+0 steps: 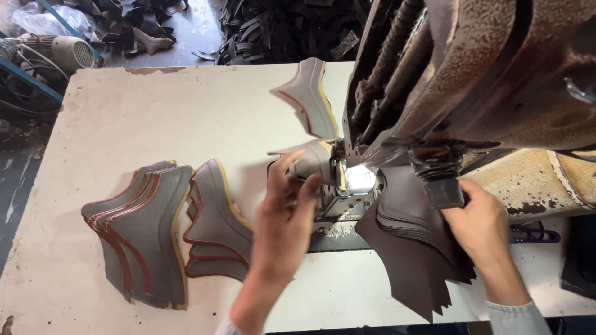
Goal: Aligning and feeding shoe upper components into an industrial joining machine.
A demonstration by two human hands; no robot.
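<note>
We have a curved grey leather piece point(310, 160) with a tan edge pinched in our left hand point(287, 214), its far end fed into the lit working point of the heavy, rusty stitching machine point(459, 74) just beyond our fingertips. The piece looks light and thin, pliable rather than stiff, so we judge it will bend and droop if held by one corner only; the best hold seems to be along its near edge, close to the machine, where thumb and fingers point(297, 169) can keep it flat. Our left fingers are closed narrowly on that edge, thumb on top, the rest underneath.

Our right hand point(481, 226) rests on a fanned stack of dark brown cut pieces point(410, 248), which lies under and just left of the palm. Its fingers curl towards a black knob point(444, 192) hanging from the machine; whether they grip it or only touch it we cannot tell.

Left of our left wrist lie two piles of finished grey pieces with red and tan trim point(149, 229), well apart from the fingers, on the pale worktable point(124, 118). Another single piece point(310, 96) lies beyond our fingertips.
</note>
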